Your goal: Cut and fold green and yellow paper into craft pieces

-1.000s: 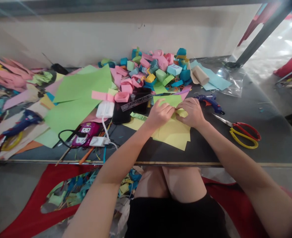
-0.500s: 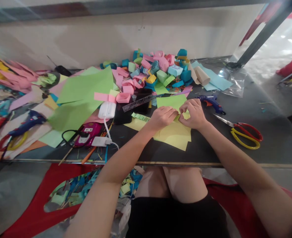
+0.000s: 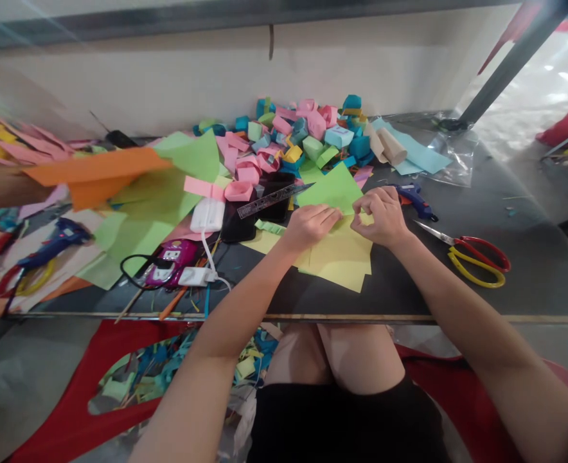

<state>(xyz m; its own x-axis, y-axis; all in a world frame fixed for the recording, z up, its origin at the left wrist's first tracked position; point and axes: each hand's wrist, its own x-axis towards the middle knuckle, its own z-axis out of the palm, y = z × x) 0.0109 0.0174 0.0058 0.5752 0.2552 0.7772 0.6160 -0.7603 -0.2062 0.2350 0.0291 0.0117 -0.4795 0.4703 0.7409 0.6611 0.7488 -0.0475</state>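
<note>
Both my hands work at a green sheet of paper (image 3: 336,188) over the middle of the table. My left hand (image 3: 313,225) is closed, its fingertips pinching the sheet's lower edge. Just to its right, my right hand (image 3: 379,215) has thumb and forefinger curled together in a ring at the sheet's right corner. The exact fold between the fingers is too small to make out. Yellow sheets (image 3: 339,260) lie flat under my hands. A pleated light green strip (image 3: 270,227) rests beside my left wrist.
Scissors (image 3: 477,257) and a blue glue gun (image 3: 416,200) lie to the right. Folded paper pieces (image 3: 313,128) are heaped behind. Left are a ruler (image 3: 269,200), phones, a white charger (image 3: 207,215) and a pink power strip (image 3: 172,262). Another person's arm (image 3: 4,193) holds orange paper (image 3: 101,173).
The green sheet now stands tilted up higher behind my hands. My hands have shifted slightly. Another person's arm with orange paper has come in from the left.
</note>
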